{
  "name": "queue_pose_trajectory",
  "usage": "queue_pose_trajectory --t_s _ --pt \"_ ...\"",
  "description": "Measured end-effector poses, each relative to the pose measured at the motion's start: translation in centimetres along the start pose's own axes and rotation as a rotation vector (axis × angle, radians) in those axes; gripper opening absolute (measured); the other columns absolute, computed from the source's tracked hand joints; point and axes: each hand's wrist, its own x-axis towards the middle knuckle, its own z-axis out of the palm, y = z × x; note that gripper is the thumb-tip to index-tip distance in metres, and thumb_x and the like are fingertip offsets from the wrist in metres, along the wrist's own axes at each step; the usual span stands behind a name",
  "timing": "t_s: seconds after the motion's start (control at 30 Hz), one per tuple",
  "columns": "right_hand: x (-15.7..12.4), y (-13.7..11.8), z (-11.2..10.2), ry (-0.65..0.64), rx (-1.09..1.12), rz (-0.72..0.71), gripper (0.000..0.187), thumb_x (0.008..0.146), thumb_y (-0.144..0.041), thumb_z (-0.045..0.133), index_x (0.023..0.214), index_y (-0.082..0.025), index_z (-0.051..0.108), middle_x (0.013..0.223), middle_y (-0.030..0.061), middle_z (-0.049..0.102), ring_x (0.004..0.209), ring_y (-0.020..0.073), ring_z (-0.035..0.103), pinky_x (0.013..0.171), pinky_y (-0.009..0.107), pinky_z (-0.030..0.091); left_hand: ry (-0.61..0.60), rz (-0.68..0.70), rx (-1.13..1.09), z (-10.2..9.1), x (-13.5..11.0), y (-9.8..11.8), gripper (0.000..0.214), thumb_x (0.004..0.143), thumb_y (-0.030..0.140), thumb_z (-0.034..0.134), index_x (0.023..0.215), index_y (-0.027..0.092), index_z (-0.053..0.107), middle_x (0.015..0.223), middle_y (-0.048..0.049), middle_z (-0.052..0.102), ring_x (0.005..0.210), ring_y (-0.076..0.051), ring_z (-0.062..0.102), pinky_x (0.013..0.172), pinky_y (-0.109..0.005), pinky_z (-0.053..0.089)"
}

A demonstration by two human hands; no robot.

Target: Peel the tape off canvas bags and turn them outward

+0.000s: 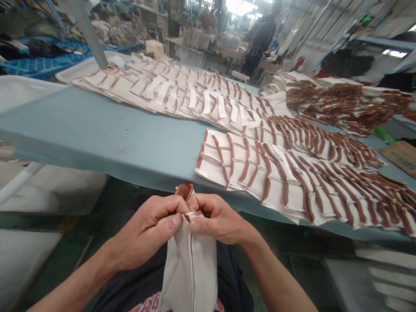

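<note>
A white fabric piece with a brown edge and a dark seam line [191, 268] hangs in front of my body. My left hand [159, 225] pinches its upper edge between thumb and fingers. Close beside it, my right hand [214, 219] grips the same edge, thumb pressed on the cloth. The brown top end [185, 190] of the piece sticks up just beyond my fingers. Past my hands, overlapping rows of similar white pieces with brown edges [240, 162] lie on the table; neither hand touches them.
The blue-grey table [97, 125] runs across in front of me. Farther back lie more rows of pieces with white strips [208, 102] on top. A brown and white stack [331, 97] and a cardboard piece [401, 156] are at the right. A person [260, 41] stands in the background.
</note>
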Motion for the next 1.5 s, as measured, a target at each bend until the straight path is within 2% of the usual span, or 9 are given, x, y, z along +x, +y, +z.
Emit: queue_pose_trajectory --t_s 0.33,0.5,0.63,0.73,1.0,1.13,1.23,1.33,1.5 --pt "-0.1 0.3 0.5 -0.011 -0.007 -0.010 0.066 0.092 -0.080 0.079 0.077 -0.024 0.045 0.072 -0.0084 0.040 0.064 0.0104 0.032 0.059 0.025 0.029 -0.026 -0.031 -0.056 -0.1 -0.3 -0.1 0.029 0.102 0.028 0.050 0.078 0.019 0.063 0.070 0.0066 0.054 0.063 -0.011 0.050 0.059 -0.021 0.039" --pt "-0.8 -1.1 1.2 0.157 -0.261 -0.111 0.042 0.090 -0.038 0.082 0.072 -0.024 0.046 0.067 -0.0093 0.040 0.059 0.0091 0.032 0.055 0.025 0.027 -0.088 -0.088 -0.075 -0.4 -0.6 0.0 0.036 0.106 0.035 0.050 0.075 0.019 0.061 0.071 0.0055 0.053 0.065 -0.012 0.048 0.062 -0.022 0.039" --pt "-1.5 -2.5 1.2 0.129 -0.447 -0.110 0.025 0.076 -0.020 0.075 0.074 -0.024 0.050 0.068 -0.0101 0.043 0.060 0.0090 0.034 0.055 0.024 0.028 -0.163 -0.199 -0.122 -0.3 -0.5 0.0 0.036 0.100 0.045 0.067 0.076 0.019 0.062 0.069 0.0070 0.048 0.063 -0.011 0.040 0.057 -0.023 0.033" --pt "-1.8 -2.9 1.0 0.104 -0.516 -0.067 0.024 0.073 -0.020 0.072 0.077 -0.024 0.049 0.069 -0.0106 0.044 0.061 0.0092 0.035 0.056 0.024 0.029 -0.170 -0.251 -0.048 -0.3 -0.6 -0.2 0.037 0.099 0.046 0.067 0.074 0.019 0.062 0.066 0.0073 0.046 0.061 -0.011 0.038 0.056 -0.023 0.030" --pt "-0.9 -3.1 0.3 0.072 -0.622 0.010 0.019 0.086 -0.023 0.076 0.086 -0.023 0.057 0.078 -0.0080 0.060 0.070 0.0116 0.052 0.067 0.026 0.038 -0.214 -0.250 0.125 -1.3 -0.9 -1.0 0.043 0.109 0.043 0.054 0.074 0.019 0.062 0.071 0.0058 0.053 0.067 -0.012 0.047 0.062 -0.021 0.037" --pt "-0.3 -4.0 0.4 0.189 -0.698 -0.059 0.026 0.090 -0.029 0.086 0.108 -0.022 0.068 0.110 0.0018 0.076 0.103 0.0206 0.071 0.090 0.032 0.052 -0.049 -0.279 0.178 -1.8 -0.9 0.1 0.049 0.108 0.051 0.056 0.072 0.019 0.065 0.070 0.0045 0.058 0.065 -0.013 0.052 0.060 -0.021 0.040" --pt "-0.1 -4.3 1.6 0.327 -0.736 -0.141 0.034 0.097 -0.034 0.083 0.125 -0.022 0.068 0.134 0.0088 0.077 0.127 0.0258 0.070 0.107 0.040 0.053 0.148 -0.233 0.248 -1.9 -1.1 1.5 0.045 0.108 0.047 0.060 0.073 0.021 0.070 0.069 0.0050 0.065 0.063 -0.013 0.057 0.059 -0.020 0.043" --pt "-0.3 -3.9 3.4 0.432 -0.739 -0.079 0.022 0.106 -0.043 0.072 0.115 -0.022 0.071 0.114 0.0068 0.081 0.106 0.0237 0.075 0.092 0.037 0.053 0.328 -0.188 0.322 -1.4 -1.4 2.6 0.041 0.105 0.044 0.063 0.073 0.022 0.075 0.068 0.0051 0.071 0.062 -0.014 0.061 0.059 -0.020 0.046" --pt "-0.2 -1.4 5.5 0.489 -0.801 -0.055 0.034 0.110 -0.045 0.061 0.084 -0.023 0.065 0.080 0.0010 0.076 0.072 0.0171 0.069 0.069 0.031 0.041 0.526 -0.313 0.442 0.4 -3.0 1.5 0.046 0.103 0.059 0.063 0.082 0.021 0.080 0.075 0.0041 0.077 0.072 -0.016 0.067 0.069 -0.018 0.050"
